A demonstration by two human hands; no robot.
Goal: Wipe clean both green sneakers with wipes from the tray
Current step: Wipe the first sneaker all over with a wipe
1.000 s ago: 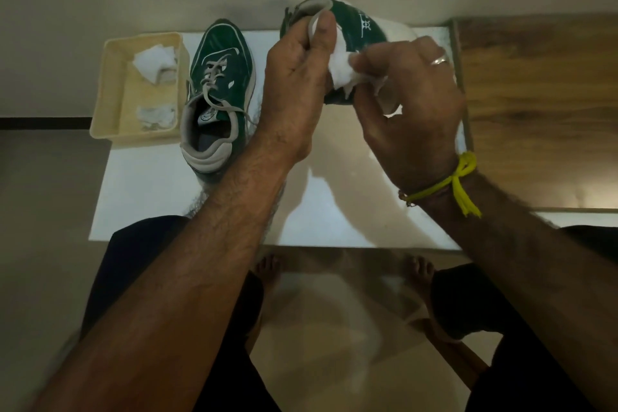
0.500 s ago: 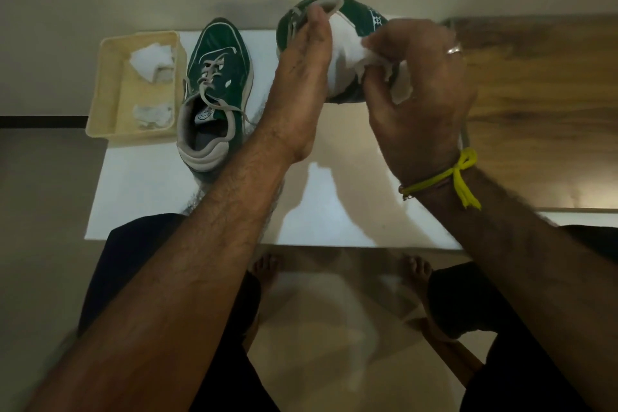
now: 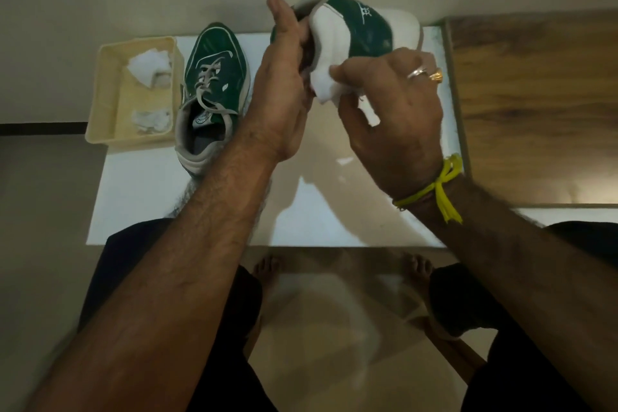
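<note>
My left hand (image 3: 284, 87) grips a green and white sneaker (image 3: 364, 30) by its heel opening and holds it raised on its side above the white table (image 3: 200, 204). My right hand (image 3: 394, 107) pinches a white wipe (image 3: 329, 87) and presses it against the sneaker's white heel panel. The other green sneaker (image 3: 210, 87) stands upright on the table to the left, laces loose, toe pointing away. A cream tray (image 3: 100, 104) at the table's left end holds two crumpled wipes (image 3: 148, 68).
A wooden surface (image 3: 535, 104) adjoins the table on the right. A pale wall runs behind. My knees in dark clothing and bare feet (image 3: 264, 273) on the glossy floor lie below the table's near edge.
My right hand with the wipe slid down and toward me along the raised sneaker's heel, uncovering more of its green side. My left hand keeps its grip.
</note>
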